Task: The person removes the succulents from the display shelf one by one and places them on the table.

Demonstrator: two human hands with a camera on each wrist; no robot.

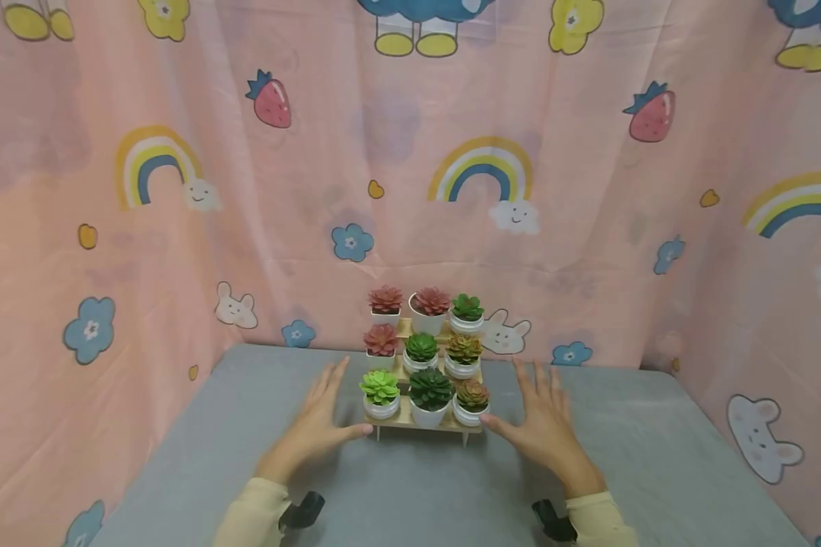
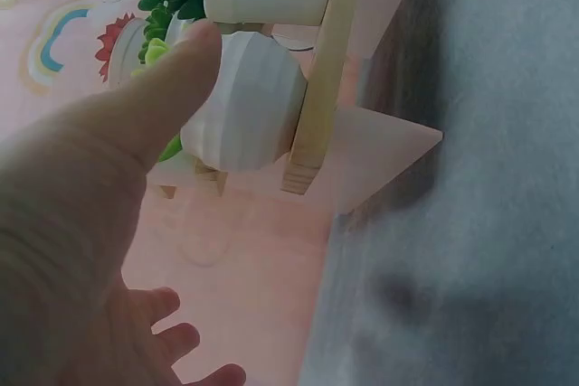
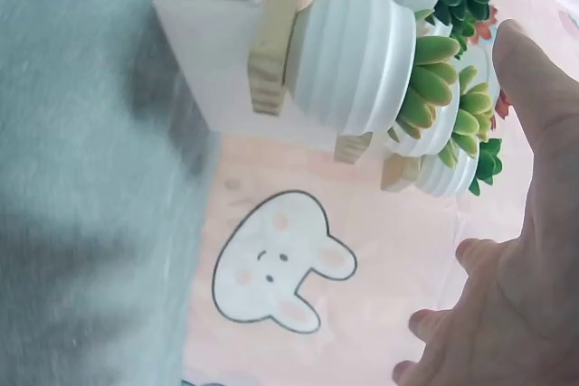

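A tiered wooden stand [image 1: 400, 419] carries three rows of potted artificial succulents in white pots. Pink ones fill the back left, and a bright green succulent [image 1: 380, 387], a dark green succulent [image 1: 430, 389] and a reddish-brown succulent [image 1: 472, 395] make up the front row. My left hand [image 1: 318, 418] is spread at the stand's left side, its thumb near the front left pot [image 2: 249, 101]. On the right side my right hand [image 1: 543, 422] is spread too, thumb near the front right pot [image 3: 353, 61]. Neither hand grips anything; whether the thumbs touch the pots I cannot tell.
The stand rests on a grey table [image 1: 424, 494] towards its far edge. Behind and at both sides hangs a pink curtain [image 1: 315, 167] printed with rainbows, rabbits and flowers. Dark wrist devices [image 1: 302, 510] sit at both sleeves.
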